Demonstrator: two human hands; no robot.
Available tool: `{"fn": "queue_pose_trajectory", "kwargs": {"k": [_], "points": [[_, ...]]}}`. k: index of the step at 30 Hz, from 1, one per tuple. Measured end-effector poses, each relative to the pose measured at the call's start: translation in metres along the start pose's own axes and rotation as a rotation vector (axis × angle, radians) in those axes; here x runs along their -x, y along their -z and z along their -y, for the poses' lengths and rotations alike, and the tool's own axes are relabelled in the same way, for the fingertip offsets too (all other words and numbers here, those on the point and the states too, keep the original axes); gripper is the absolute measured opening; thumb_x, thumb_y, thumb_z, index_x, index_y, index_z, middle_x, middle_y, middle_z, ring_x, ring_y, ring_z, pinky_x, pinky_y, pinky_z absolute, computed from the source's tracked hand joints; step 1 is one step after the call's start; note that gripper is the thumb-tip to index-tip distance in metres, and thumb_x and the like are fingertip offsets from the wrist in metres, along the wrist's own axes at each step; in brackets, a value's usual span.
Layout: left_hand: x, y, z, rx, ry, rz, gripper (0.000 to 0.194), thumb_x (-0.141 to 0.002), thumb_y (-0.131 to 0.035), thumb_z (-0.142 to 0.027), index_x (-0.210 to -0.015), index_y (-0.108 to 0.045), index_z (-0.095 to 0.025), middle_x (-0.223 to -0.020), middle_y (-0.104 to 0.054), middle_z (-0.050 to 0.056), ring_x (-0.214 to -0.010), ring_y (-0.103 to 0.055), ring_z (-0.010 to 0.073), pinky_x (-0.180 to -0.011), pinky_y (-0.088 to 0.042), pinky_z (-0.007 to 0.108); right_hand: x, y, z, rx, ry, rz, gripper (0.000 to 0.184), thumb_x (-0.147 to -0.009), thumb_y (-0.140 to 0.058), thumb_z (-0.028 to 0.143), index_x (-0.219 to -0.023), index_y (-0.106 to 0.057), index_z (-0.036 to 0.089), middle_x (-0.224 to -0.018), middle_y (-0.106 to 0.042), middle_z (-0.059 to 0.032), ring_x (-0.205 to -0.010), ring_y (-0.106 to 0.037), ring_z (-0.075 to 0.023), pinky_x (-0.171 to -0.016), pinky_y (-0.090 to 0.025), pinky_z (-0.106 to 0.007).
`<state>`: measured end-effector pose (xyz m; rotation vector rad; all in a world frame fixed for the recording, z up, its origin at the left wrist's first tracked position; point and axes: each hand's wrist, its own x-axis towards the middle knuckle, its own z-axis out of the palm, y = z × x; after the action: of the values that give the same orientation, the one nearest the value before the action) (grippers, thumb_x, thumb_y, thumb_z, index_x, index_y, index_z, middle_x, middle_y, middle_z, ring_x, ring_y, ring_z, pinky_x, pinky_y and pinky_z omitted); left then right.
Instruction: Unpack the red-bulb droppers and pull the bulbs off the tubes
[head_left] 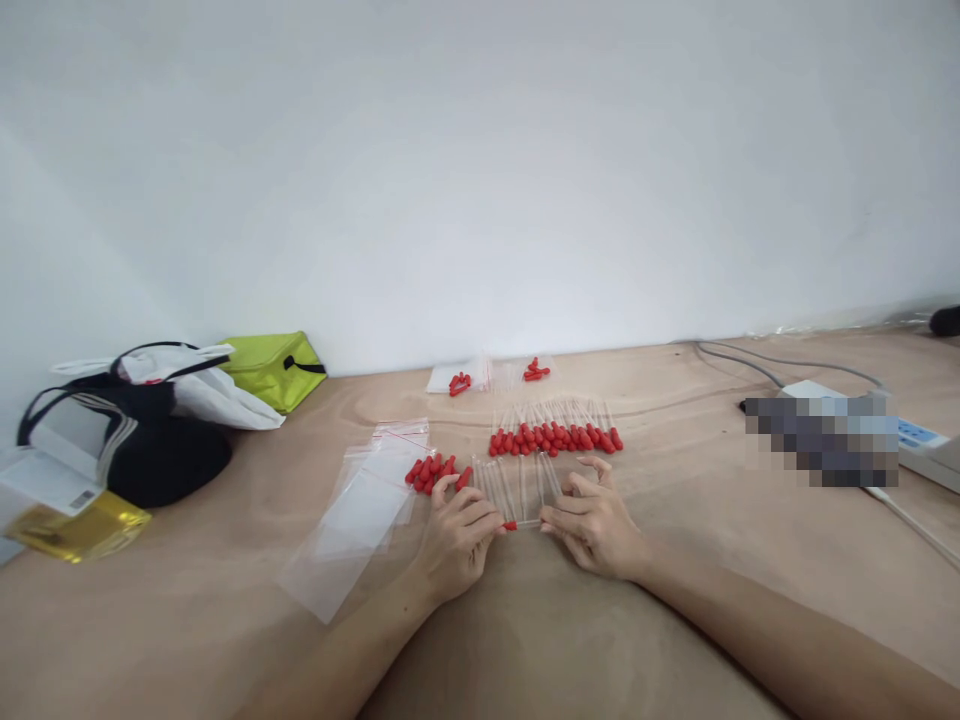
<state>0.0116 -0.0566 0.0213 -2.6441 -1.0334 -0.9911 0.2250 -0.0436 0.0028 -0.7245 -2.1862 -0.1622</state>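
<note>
Between thumb and fingers, my left hand [459,535] pinches a red rubber bulb [511,525] whose tip shows beside the fingertips. My right hand [596,520] is closed on a thin clear dropper tube [529,523] that runs level toward that bulb; whether the two are joined is too small to tell. Just beyond my hands lie several loose clear tubes [517,480], side by side. Loose red bulbs [429,470] are piled by my left fingers. Farther back is a row of droppers [555,436], red bulbs toward me and tubes pointing away.
Clear zip bags [360,500] overlap on the wooden table at left. Bagged droppers [536,372] lie by the wall. Farther left are a lime-green bag [274,368], a black cap [169,465] and a yellow package [79,528]. A power strip [919,435] with cables sits at right.
</note>
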Motion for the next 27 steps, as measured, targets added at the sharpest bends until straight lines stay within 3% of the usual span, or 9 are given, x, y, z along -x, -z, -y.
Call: {"fn": "queue_pose_trajectory", "kwargs": {"k": [4,8,11,16,18,22,27], "points": [[0.008,0.006,0.011,-0.018,0.063,-0.061,0.018,-0.084,-0.043,-0.017,-0.072,-0.057,-0.02,-0.069,-0.062,-0.001,-0.07,-0.054,0.0136,-0.079,-0.036,0.036,0.004,0.007,-0.011,-0.01,-0.13,0.007,0.02,-0.083,-0.046,0.026,-0.074,-0.064,0.024,-0.051,-0.054,0.0031,-0.066,-0.045,-0.0127,-0.087,-0.021,-0.04],[0.014,0.01,0.029,-0.02,0.186,-0.216,0.018,-0.084,-0.042,-0.018,-0.094,-0.058,-0.019,-0.083,-0.055,0.004,-0.077,-0.054,0.0139,-0.07,-0.044,0.027,0.003,0.005,-0.019,0.003,-0.316,-0.06,0.019,-0.083,-0.048,0.03,-0.083,-0.066,0.025,-0.055,-0.058,0.002,-0.06,-0.047,-0.0116,-0.081,-0.025,-0.035],[0.013,0.014,0.044,-0.091,0.353,-0.317,0.022,-0.084,-0.042,-0.022,-0.099,-0.057,-0.018,-0.086,-0.05,0.006,-0.077,-0.053,0.0147,-0.07,-0.046,0.028,-0.004,-0.003,-0.018,0.022,-0.368,-0.08,0.018,-0.081,-0.048,0.025,-0.084,-0.066,0.025,-0.057,-0.06,0.0019,-0.06,-0.048,-0.0109,-0.078,-0.025,-0.033],[0.016,0.016,0.07,-0.063,0.718,-0.387,0.029,-0.077,-0.046,-0.035,-0.098,-0.053,-0.017,-0.078,-0.054,0.003,-0.063,-0.053,0.0145,-0.059,-0.047,0.028,-0.016,-0.016,-0.014,0.124,-0.417,-0.026,0.019,-0.078,-0.048,0.02,-0.073,-0.066,0.024,-0.061,-0.063,0.0014,-0.064,-0.049,-0.0118,-0.079,-0.02,-0.035],[0.018,0.014,0.077,-0.041,0.803,-0.383,0.031,-0.073,-0.049,-0.04,-0.095,-0.052,-0.018,-0.076,-0.057,0.003,-0.061,-0.053,0.0148,-0.055,-0.045,0.027,-0.019,-0.019,-0.012,0.159,-0.437,0.008,0.019,-0.077,-0.048,0.019,-0.071,-0.065,0.023,-0.061,-0.063,0.0013,-0.066,-0.049,-0.0122,-0.079,-0.019,-0.035],[0.016,0.009,0.079,-0.121,0.736,-0.285,0.03,-0.07,-0.054,-0.044,-0.088,-0.054,-0.02,-0.073,-0.062,0.002,-0.07,-0.055,0.0185,-0.065,-0.043,0.031,-0.021,-0.02,-0.007,0.177,-0.412,0.082,0.015,-0.078,-0.051,0.031,-0.08,-0.065,0.024,-0.067,-0.063,0.0005,-0.074,-0.051,-0.0145,-0.081,-0.019,-0.037],[0.013,0.01,0.074,-0.213,0.622,-0.208,0.029,-0.074,-0.054,-0.043,-0.092,-0.055,-0.02,-0.077,-0.064,0.003,-0.079,-0.056,0.022,-0.073,-0.039,0.036,-0.02,-0.018,-0.002,0.159,-0.343,0.136,0.038,-0.07,-0.055,0.055,-0.089,-0.063,0.023,-0.075,-0.062,-0.0016,-0.079,-0.05,-0.0179,-0.087,-0.018,-0.044]]}}
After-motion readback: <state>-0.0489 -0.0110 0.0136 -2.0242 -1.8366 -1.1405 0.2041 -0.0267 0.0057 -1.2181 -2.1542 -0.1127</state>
